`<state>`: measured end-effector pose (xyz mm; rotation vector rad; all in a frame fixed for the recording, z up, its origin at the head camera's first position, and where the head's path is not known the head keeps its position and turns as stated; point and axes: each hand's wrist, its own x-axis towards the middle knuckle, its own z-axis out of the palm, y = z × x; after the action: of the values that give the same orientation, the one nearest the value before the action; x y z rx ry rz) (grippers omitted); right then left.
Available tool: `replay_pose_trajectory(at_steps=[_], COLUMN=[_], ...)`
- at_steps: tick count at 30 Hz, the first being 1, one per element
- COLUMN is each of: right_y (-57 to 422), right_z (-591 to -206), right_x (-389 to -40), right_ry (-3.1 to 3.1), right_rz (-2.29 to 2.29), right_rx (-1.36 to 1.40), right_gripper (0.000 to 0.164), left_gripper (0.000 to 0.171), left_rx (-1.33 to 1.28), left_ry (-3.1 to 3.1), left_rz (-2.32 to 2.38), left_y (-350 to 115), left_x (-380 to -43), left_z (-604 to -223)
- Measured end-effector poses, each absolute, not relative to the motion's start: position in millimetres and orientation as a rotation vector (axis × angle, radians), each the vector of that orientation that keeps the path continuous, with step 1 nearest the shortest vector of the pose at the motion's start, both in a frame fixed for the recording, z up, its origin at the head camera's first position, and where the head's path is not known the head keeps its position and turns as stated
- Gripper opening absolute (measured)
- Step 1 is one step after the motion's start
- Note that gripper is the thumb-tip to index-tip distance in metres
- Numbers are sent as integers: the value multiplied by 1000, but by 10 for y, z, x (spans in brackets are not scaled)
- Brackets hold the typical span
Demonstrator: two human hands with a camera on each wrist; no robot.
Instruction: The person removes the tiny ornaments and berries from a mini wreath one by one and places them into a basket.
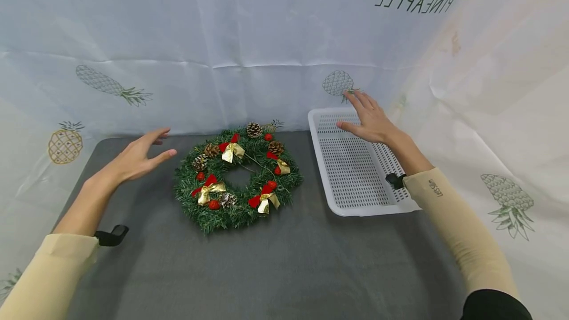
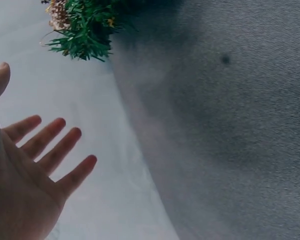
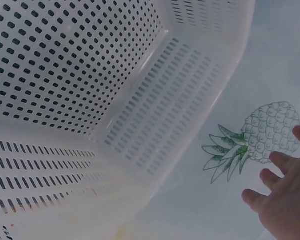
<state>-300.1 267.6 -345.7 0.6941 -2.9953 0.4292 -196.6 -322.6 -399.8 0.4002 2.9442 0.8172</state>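
A green Christmas wreath [image 1: 237, 223] lies on the grey table, trimmed with pinecones, red berries and red and gold bows. To its left my left hand [image 1: 138, 157] hovers with fingers extended and thumb apart, holding nothing. The left wrist view shows that hand [image 2: 30, 175] spread below a tip of the wreath [image 2: 85, 35]. On the right stands a white perforated plastic basket [image 1: 331, 191] with nothing in it. Over its far part my right hand [image 1: 371, 120] is held with straight fingers, gripping nothing. In the right wrist view its fingers [image 3: 282, 162] show beside the basket [image 3: 165, 95].
The grey tabletop [image 1: 275, 270] stretches in front of the wreath and basket. A white curtain [image 1: 266, 28] printed with pineapples and lettering hangs right behind the table and along the right side. Black straps with small mounts [image 1: 112, 236] sit at both wrists.
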Motion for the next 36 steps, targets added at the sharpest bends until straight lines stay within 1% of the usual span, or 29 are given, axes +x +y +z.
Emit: replay_pose_trajectory(at_steps=[9,17,23,32,36], right_y=[2598,2483,2386,2169,2017], right_z=[-3435,-3407,-3402,-3420,-3329], right_x=[-2981,-2950,-2928,-2937,-2863], right_ry=[-3022,-3024,-3001,-2952,-2951], right_rz=[559,797,916,1115,1231], right_rx=[715,801,862,970,1024], right_gripper=[87,81,77,70,67], left_gripper=[71,72,73,69,69], left_rx=[394,363,404,440,451], left_ry=[2868,2792,2715,2665,2639], left_rz=[891,955,1022,1111,1151], left_y=[-3256,-3287,-3307,-3285,-3264], left_x=[-1857,-1728,-1662,-1613,-1596], left_z=[-4076,-4123,-4229,-4376,-4444])
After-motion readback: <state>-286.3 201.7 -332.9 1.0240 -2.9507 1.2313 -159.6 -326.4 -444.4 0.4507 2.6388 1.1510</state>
